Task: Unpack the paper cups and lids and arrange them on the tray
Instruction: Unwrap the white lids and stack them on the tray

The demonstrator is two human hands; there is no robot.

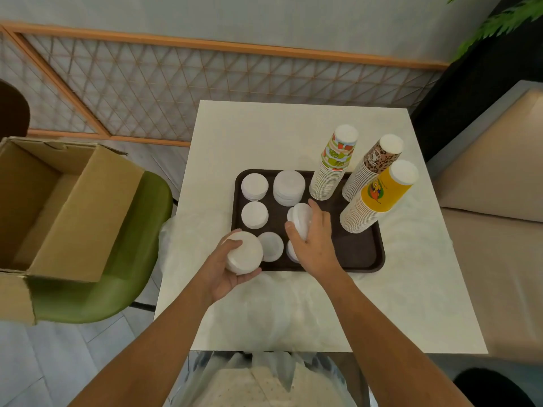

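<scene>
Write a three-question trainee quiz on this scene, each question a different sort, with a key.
1. True or false: the left hand holds a cup.
2. How many cup stacks stand on the tray? A two, B three, C five.
3. Fill in: the box sits on a green ____.
Key: 1 false, it holds lids; 2 B; 3 chair.
</scene>
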